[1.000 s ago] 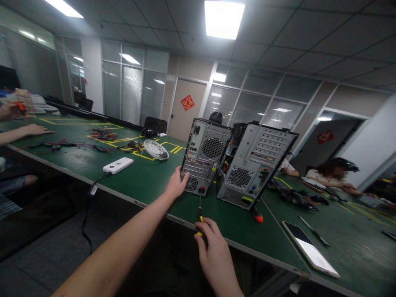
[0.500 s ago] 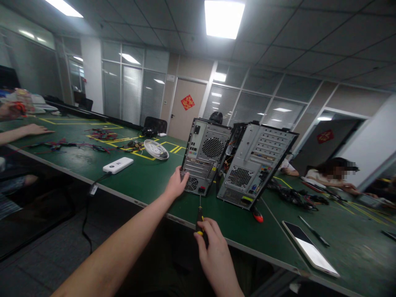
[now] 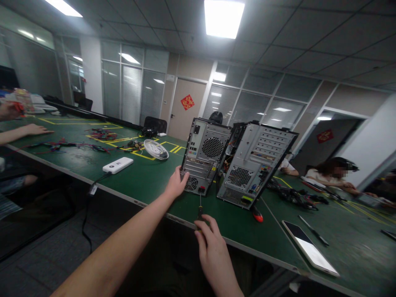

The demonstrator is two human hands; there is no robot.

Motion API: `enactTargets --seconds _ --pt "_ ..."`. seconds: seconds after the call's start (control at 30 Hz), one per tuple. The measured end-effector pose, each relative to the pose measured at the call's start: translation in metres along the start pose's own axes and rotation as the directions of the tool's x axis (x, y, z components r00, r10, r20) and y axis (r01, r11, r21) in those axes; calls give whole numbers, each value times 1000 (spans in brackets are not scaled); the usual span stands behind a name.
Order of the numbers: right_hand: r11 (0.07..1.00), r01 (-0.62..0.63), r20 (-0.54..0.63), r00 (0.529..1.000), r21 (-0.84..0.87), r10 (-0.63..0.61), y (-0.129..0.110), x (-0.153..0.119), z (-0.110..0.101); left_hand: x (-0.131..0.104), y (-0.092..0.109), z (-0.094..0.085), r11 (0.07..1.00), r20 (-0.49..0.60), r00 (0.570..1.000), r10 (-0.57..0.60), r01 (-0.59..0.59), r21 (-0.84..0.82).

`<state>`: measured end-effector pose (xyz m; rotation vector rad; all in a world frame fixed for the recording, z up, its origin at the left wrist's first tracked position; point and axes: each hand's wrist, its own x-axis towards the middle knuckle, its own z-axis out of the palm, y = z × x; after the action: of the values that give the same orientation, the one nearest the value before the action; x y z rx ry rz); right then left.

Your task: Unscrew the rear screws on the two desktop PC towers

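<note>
Two computer towers stand side by side with their backs facing me. On the left one, a smaller computer case (image 3: 201,159), my left hand (image 3: 176,184) grips the lower left edge, thumb on the back panel. My right hand (image 3: 213,245) has its fingers closed round the dark handle of a screwdriver (image 3: 200,212). Its shaft points up at the bottom edge of that case, near the red power switch; whether the tip sits in a screw is too small to tell. Beside it on the right is the larger computer case (image 3: 247,171), with its left side open.
A red-tipped tool (image 3: 258,215) lies by the larger case. To the right are a phone (image 3: 309,247), a thin metal tool (image 3: 314,231) and black cables (image 3: 293,196). Leftward lie a white power bank (image 3: 118,165), a white dish (image 3: 156,149) and wires. Other people sit at both sides.
The fingers of my right hand have shifted round the screwdriver handle, covering its yellow parts more. My left hand and both cases have stayed in place.
</note>
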<state>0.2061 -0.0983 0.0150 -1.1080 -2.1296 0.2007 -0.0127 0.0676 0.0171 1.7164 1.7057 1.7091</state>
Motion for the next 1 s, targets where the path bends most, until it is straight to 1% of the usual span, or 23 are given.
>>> enactTargets --seconds 0.2,0.47,1.0 --pt "1000 14 -20 1000 10 -14 2 -1 1 0 -1 1 1000 -8 1000 8 -8 13" --pt "1000 8 23 1000 26 -8 3 -3 3 1 -2 2 1000 -5 1000 10 -10 15" --pt "1000 -13 -20 1000 10 14 4 -1 1 0 0 0 1000 -2 1000 4 -4 -6"
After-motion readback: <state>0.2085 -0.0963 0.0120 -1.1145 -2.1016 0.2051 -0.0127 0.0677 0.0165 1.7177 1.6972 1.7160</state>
